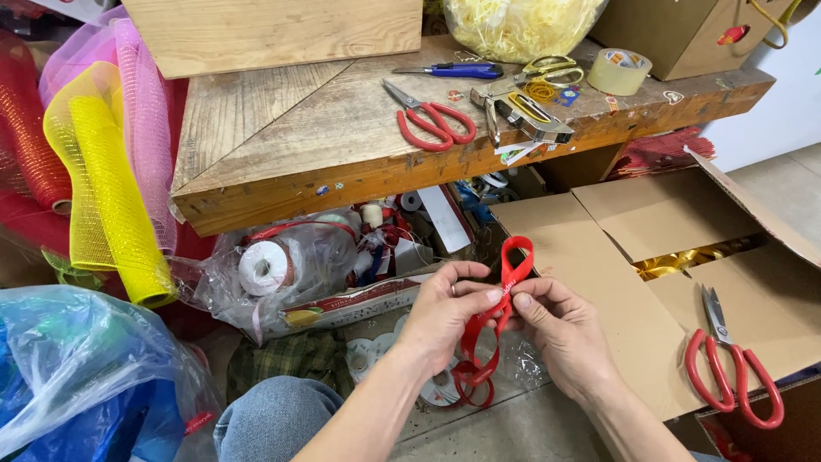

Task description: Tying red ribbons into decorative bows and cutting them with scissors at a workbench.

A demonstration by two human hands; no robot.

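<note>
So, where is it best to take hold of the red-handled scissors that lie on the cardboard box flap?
Probably grip the red-handled scissors at the two red loops, coming from above on the near side. They lie flat and closed on the box flap, with the blades pointing away and the loops nearest the right hand.

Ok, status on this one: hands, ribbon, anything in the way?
Left hand and right hand both pinching red ribbon, loop standing above fingers. Tail coils below. Red-handled scissors on cardboard box flap, apart.
</note>
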